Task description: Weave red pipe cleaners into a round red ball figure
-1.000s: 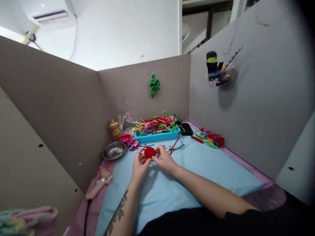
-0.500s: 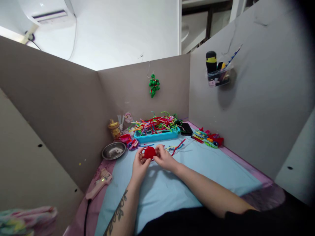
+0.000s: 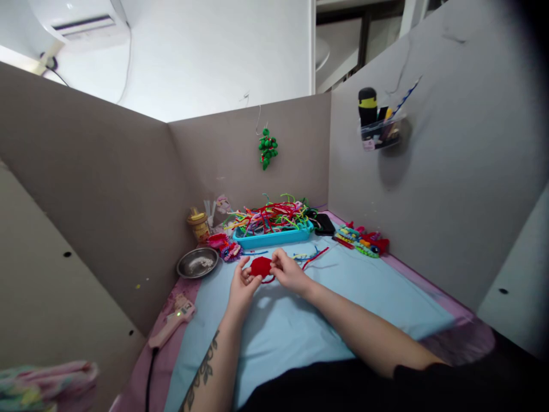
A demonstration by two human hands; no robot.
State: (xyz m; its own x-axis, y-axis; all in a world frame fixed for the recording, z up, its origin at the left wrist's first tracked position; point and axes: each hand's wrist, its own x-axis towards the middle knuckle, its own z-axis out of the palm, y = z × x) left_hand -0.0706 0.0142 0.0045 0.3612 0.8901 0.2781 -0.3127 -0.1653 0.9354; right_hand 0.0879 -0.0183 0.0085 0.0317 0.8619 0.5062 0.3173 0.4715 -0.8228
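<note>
A round, flat red piece (image 3: 260, 266), seemingly wound from fuzzy pipe cleaner, is held just above the blue cloth. My left hand (image 3: 243, 281) grips its left edge between thumb and fingers. At its right edge my right hand (image 3: 288, 272) is pinched, apparently on the red strand that curls below the disc; the fingertips hide the exact hold. Beyond my right hand lies a red pipe cleaner (image 3: 316, 258) beside some blue and yellow pieces (image 3: 302, 257).
Behind stands a blue tray (image 3: 274, 238) heaped with colourful pipe cleaners. To the left are a metal bowl (image 3: 198, 264) with white bits and a pink glue gun (image 3: 172, 325) with its cord. Colourful finished pieces (image 3: 362, 240) and a black phone-like object (image 3: 323, 225) lie right.
My right hand has lifted slightly and drawn a little off the disc, so more of its right side and the strand below show. My left hand keeps its hold.
</note>
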